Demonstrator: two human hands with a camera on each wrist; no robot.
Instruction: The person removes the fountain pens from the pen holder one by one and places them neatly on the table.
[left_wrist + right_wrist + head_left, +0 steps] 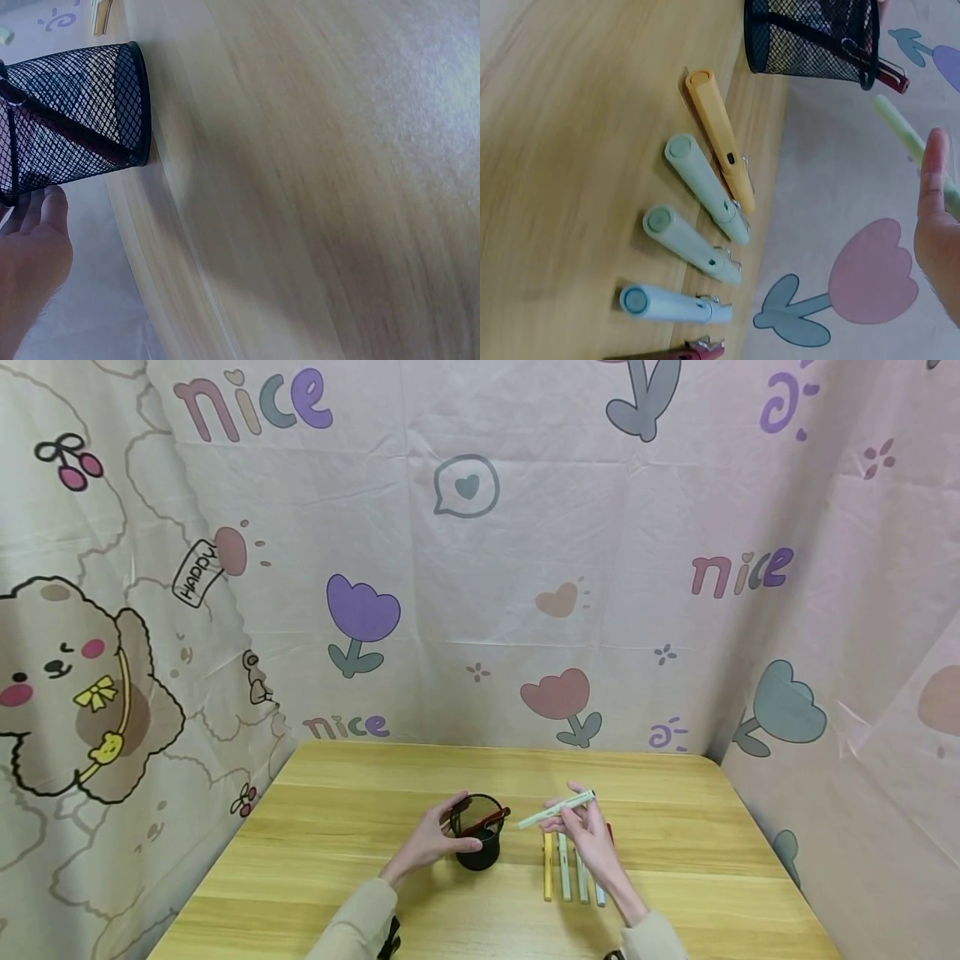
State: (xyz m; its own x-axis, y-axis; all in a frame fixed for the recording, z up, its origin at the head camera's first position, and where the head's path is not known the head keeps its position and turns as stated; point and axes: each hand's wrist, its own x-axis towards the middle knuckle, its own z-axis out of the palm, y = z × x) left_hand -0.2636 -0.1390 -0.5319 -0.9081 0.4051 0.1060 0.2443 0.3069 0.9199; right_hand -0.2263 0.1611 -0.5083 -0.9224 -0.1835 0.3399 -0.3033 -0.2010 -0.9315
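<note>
My left hand (437,835) grips a black mesh pen holder (478,857) from its left side, thumb across the near side. The holder stands on the table with a dark red pen (487,822) leaning in it, its clip end over the right rim. My right hand (590,842) pinches a light green pen (542,815) above the table, one end pointing at the holder. Below that hand lies a row of pens: a yellow pen (718,124), two green pens (699,178) (688,244), a light blue pen (671,303) and a dark red pen (694,352).
The wooden table (315,877) carries the holder and the pens. Its far edge meets a hanging cloth (465,610) printed with flowers and words, which also covers both sides.
</note>
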